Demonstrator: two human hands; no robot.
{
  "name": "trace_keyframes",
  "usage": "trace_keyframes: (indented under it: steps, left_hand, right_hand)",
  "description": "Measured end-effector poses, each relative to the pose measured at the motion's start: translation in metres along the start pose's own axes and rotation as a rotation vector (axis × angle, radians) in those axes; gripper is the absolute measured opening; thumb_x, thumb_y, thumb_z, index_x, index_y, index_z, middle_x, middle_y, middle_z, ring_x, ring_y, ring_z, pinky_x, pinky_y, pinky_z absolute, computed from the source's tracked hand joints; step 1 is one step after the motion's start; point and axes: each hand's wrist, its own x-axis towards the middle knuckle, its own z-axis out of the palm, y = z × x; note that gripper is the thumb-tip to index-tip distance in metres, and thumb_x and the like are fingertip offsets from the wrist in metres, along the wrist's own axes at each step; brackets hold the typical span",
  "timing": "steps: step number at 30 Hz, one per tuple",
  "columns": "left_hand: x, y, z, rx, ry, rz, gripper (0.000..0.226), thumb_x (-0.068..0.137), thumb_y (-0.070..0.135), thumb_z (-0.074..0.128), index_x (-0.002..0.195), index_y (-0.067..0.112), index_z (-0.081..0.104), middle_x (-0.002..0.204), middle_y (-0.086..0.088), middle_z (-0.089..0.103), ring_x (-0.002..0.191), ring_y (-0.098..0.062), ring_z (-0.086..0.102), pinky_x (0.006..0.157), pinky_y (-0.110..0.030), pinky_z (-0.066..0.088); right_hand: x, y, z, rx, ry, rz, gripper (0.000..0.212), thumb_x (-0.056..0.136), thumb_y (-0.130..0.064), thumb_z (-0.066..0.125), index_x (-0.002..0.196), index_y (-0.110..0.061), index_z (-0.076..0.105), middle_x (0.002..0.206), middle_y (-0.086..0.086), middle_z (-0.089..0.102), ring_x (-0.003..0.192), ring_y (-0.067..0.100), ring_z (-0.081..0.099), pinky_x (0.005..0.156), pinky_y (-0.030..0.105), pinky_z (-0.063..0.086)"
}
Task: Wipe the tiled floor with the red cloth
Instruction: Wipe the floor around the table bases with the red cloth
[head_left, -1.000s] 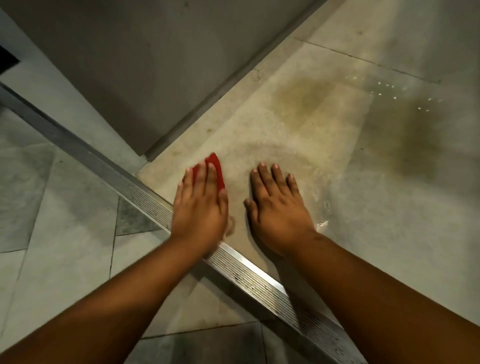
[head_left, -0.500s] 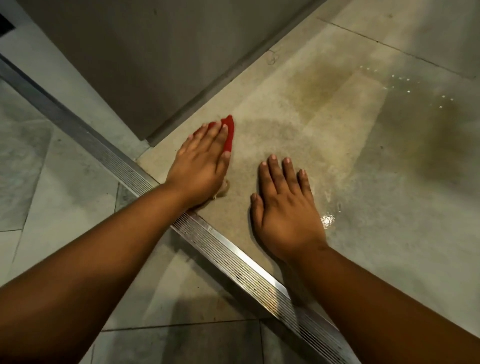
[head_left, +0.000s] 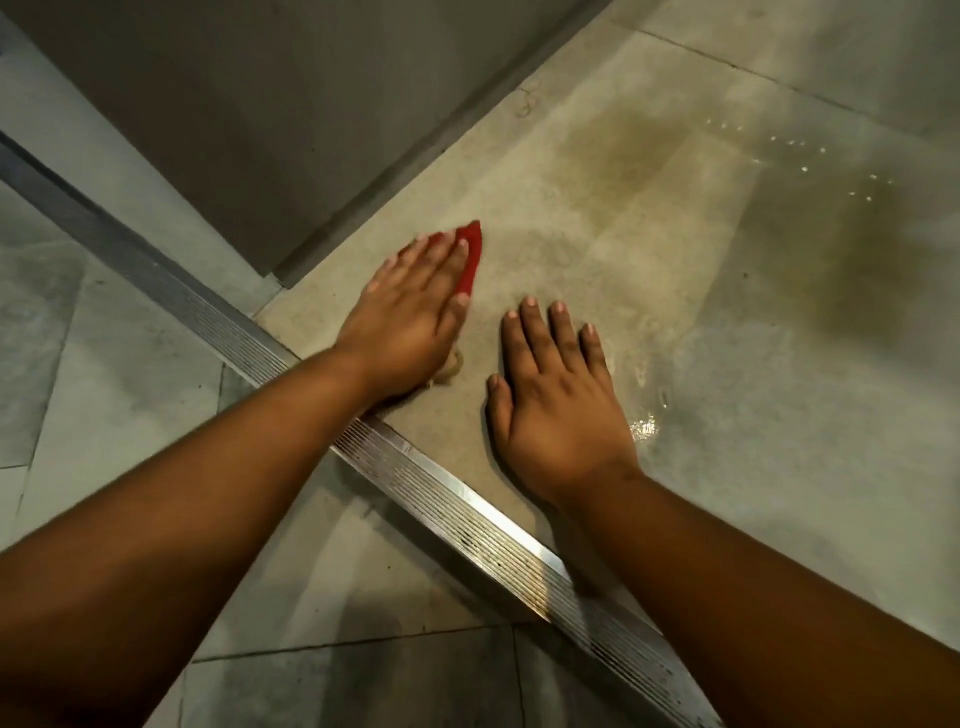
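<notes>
My left hand (head_left: 410, 317) lies flat with straight fingers on the red cloth (head_left: 471, 255), pressing it onto the beige tiled floor (head_left: 571, 249). Only the cloth's pointed red tip and right edge show past my fingers; a pale frayed bit sticks out under my wrist. My right hand (head_left: 558, 405) rests flat on the tile just right of it, fingers spread, holding nothing. A wet streak (head_left: 644, 428) glints beside my right hand.
A ribbed metal threshold strip (head_left: 467, 519) runs diagonally under both forearms, dividing the beige tile from grey tiles (head_left: 104, 405) on the left. A grey wall (head_left: 249, 114) with a skirting rises beyond the cloth. Brownish damp stains (head_left: 862, 270) spread at the right.
My left hand has pushed the red cloth forward, away from the threshold strip toward the wall. My right hand has stayed planted on the tile.
</notes>
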Motion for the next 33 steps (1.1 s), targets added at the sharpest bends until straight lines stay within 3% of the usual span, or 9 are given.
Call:
trace_keyframes:
  steps: [5, 9, 12, 19, 24, 26, 29, 33]
  left_hand:
    - [0.053, 0.002, -0.003, 0.012, -0.014, -0.12, 0.058, 0.104, 0.04, 0.021, 0.156, 0.019, 0.006, 0.164, -0.001, 0.002, 0.15, -0.018, -0.002, 0.121, -0.037, 0.0]
    - [-0.011, 0.016, 0.004, -0.003, 0.015, 0.042, 0.059, 0.103, 0.044, 0.017, 0.156, 0.02, 0.005, 0.164, 0.0, 0.001, 0.15, -0.017, -0.003, 0.121, -0.038, 0.0]
    - [-0.046, 0.02, 0.01, -0.008, -0.005, 0.069, 0.062, 0.1, 0.047, 0.013, 0.156, 0.022, 0.003, 0.163, 0.003, -0.001, 0.15, -0.015, -0.005, 0.12, -0.037, 0.0]
    - [-0.004, 0.03, 0.004, 0.015, -0.012, -0.063, 0.059, 0.104, 0.044, 0.014, 0.155, 0.019, 0.003, 0.164, -0.003, 0.0, 0.15, -0.022, -0.005, 0.12, -0.038, -0.002]
    - [-0.067, 0.112, 0.027, 0.015, -0.034, 0.124, 0.065, 0.096, 0.046, 0.008, 0.154, 0.02, -0.002, 0.163, 0.0, -0.005, 0.149, -0.018, -0.012, 0.119, -0.035, -0.01]
    - [-0.089, 0.149, 0.036, 0.033, -0.059, 0.223, 0.064, 0.099, 0.045, 0.014, 0.151, 0.02, -0.014, 0.162, 0.0, -0.011, 0.148, -0.02, -0.017, 0.119, -0.037, -0.011]
    - [-0.096, 0.187, 0.033, 0.075, -0.181, 0.38, 0.084, 0.098, 0.047, 0.033, 0.134, 0.018, -0.038, 0.156, -0.005, -0.028, 0.144, -0.024, -0.027, 0.118, -0.038, -0.015]
    - [-0.082, 0.195, 0.019, -0.032, -0.32, 0.446, 0.091, 0.098, 0.044, 0.045, 0.142, 0.012, -0.028, 0.158, -0.009, -0.026, 0.145, -0.021, -0.027, 0.117, -0.033, -0.017]
  right_hand:
    - [0.0, 0.001, -0.003, -0.003, -0.034, 0.001, 0.062, 0.104, -0.043, 0.017, 0.158, -0.017, 0.004, 0.166, 0.003, -0.004, 0.151, 0.021, -0.013, 0.122, 0.041, -0.009]
    - [-0.004, 0.001, -0.004, 0.004, -0.007, 0.009, 0.062, 0.105, -0.043, 0.02, 0.158, -0.014, 0.007, 0.166, 0.006, 0.001, 0.152, 0.021, -0.009, 0.122, 0.04, -0.007]
    - [-0.008, 0.0, -0.004, 0.007, 0.02, 0.033, 0.064, 0.105, -0.044, 0.019, 0.158, -0.012, 0.003, 0.166, 0.01, -0.002, 0.151, 0.024, -0.013, 0.122, 0.039, -0.01]
    - [-0.073, 0.012, -0.04, 0.104, 0.092, 0.248, 0.067, 0.101, -0.05, 0.009, 0.158, -0.018, -0.004, 0.165, 0.004, -0.011, 0.148, 0.02, -0.024, 0.12, 0.037, -0.015]
    - [-0.095, 0.036, -0.053, 0.138, 0.094, 0.39, 0.067, 0.102, -0.049, 0.012, 0.158, -0.015, 0.001, 0.166, 0.006, -0.007, 0.15, 0.022, -0.019, 0.12, 0.033, -0.014]
    - [-0.095, 0.044, -0.055, 0.193, 0.12, 0.449, 0.062, 0.106, -0.042, 0.024, 0.158, -0.012, 0.006, 0.166, 0.009, 0.001, 0.151, 0.024, -0.011, 0.121, 0.034, -0.009]
    - [-0.092, 0.049, -0.06, 0.34, 0.206, 0.553, 0.058, 0.107, -0.032, 0.032, 0.157, -0.009, 0.014, 0.165, 0.01, 0.01, 0.152, 0.024, -0.003, 0.122, 0.035, -0.004]
    - [-0.088, 0.047, -0.06, 0.45, 0.328, 0.621, 0.055, 0.107, -0.027, 0.032, 0.156, -0.007, 0.019, 0.165, 0.009, 0.014, 0.152, 0.021, 0.0, 0.124, 0.036, 0.0]
